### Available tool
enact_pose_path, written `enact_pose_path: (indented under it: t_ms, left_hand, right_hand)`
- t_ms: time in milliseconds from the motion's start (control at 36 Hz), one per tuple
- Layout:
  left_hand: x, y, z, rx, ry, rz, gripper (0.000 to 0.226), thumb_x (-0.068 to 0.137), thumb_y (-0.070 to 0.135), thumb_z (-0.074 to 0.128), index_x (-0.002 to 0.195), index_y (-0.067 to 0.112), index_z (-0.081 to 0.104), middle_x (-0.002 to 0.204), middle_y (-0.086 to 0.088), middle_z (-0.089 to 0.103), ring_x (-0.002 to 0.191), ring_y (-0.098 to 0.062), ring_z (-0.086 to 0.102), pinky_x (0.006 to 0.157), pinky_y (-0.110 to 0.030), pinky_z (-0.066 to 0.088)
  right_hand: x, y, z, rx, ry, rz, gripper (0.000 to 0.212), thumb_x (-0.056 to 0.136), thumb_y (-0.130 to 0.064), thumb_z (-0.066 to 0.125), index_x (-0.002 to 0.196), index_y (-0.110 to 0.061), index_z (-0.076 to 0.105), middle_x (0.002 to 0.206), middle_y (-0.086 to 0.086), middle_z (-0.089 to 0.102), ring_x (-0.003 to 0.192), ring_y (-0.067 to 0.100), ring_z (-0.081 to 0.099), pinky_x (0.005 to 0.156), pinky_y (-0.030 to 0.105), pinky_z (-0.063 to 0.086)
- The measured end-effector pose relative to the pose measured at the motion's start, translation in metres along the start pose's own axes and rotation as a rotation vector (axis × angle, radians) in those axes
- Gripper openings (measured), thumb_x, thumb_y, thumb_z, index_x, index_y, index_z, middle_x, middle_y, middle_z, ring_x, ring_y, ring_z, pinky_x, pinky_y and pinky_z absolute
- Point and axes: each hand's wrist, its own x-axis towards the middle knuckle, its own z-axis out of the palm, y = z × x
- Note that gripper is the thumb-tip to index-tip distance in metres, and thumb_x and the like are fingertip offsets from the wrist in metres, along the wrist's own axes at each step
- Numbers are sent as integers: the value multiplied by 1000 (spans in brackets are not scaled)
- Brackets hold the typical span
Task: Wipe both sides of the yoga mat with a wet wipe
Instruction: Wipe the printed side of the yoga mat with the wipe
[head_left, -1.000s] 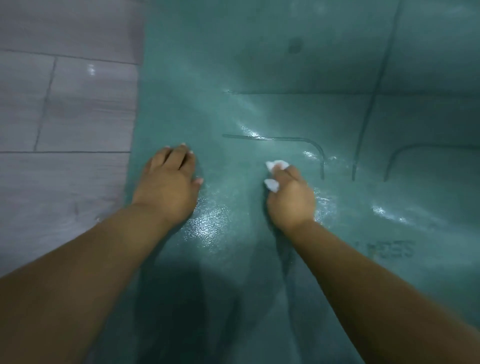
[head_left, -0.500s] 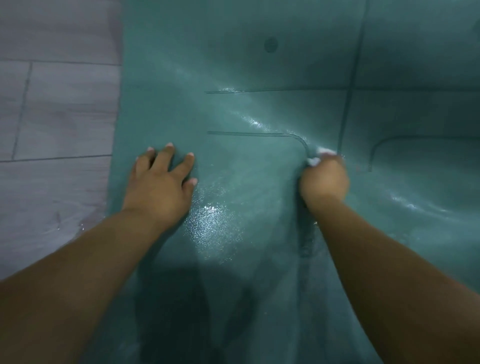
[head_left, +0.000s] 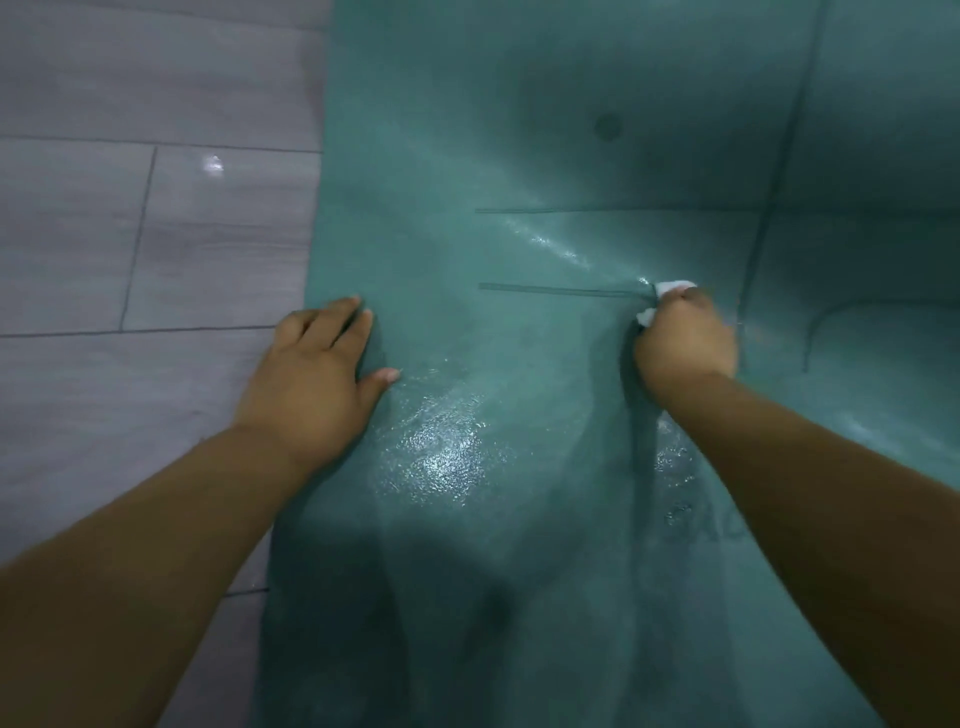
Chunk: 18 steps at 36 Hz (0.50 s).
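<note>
Here the right hand (head_left: 685, 345) has its fingers curled around the wet wipe (head_left: 670, 293), pressing it on the teal yoga mat (head_left: 519, 156) on the floor (head_left: 130, 234). The left hand (head_left: 311, 379) lies flat, fingers straight, on the mat's left edge. This side is probably mid-wipe; next strokes should cover the dry far part.

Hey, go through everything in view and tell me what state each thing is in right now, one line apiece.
yoga mat: unrolled flat on the floor, printed side up, shiny wet patches near the hands.
wet wipe: bunched up, pressed on the mat, mostly hidden under the fingers.
right hand: curled round the wipe.
left hand: fingers straight, resting flat on the mat's left edge.
floor: grey planks, one glare spot.
</note>
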Motion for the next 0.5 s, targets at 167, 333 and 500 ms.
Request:
enact_pose_path:
  t_ms: [167, 333, 500]
  left_hand:
    - [-2, -24, 0, 1, -6, 69, 60, 88, 42, 44, 122, -6, 58, 132, -19, 55, 107, -45, 53, 101, -35, 30]
    - [-19, -50, -14, -19, 12, 47, 54, 85, 44, 40, 127, 17, 60, 137, 5, 53, 107, -33, 44, 91, -49, 35]
    - [-26, -65, -15, -37, 63, 90, 49, 82, 24, 44, 130, 26, 57, 138, 8, 51, 102, -16, 27, 68, -24, 5]
  right_hand:
    - [-85, -130, 32, 234, -87, -644, 41, 91, -24, 43, 132, -20, 49, 141, -2, 42, 113, 22, 54, 89, 30, 42]
    - [-92, -123, 29, 184, -35, -1075, 34, 82, -23, 59, 115, -25, 63, 117, -7, 62, 82, 18, 66, 58, 21, 47]
    - [-40, -82, 22, 297, 49, -82, 45, 92, -10, 40, 135, -21, 46, 141, 1, 41, 118, 25, 53, 97, 32, 40]
